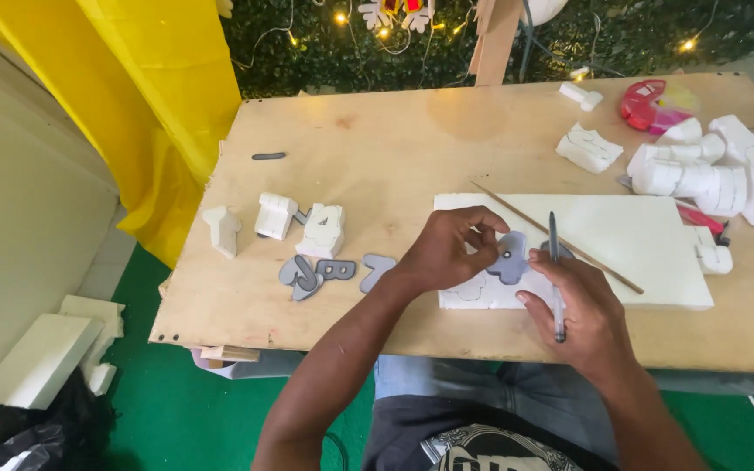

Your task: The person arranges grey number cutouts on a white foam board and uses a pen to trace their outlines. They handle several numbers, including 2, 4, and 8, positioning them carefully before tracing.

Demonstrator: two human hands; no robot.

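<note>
While the left hand (447, 249) pinched a grey template (510, 259) on the foam sheet (639, 235), the right hand (579, 310), apparently gripping a pen (556, 279), risked nudging it askew.

grey cutout (510, 258) partly under left hand (447, 253), pen (556, 279) tip hidden

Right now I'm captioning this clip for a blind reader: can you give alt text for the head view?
A left hand pins a grey cut-out shape on a white foam sheet while the right hand holds a pen beside it. Both work on a plywood table strewn with grey cut-outs and white foam pieces.
</note>
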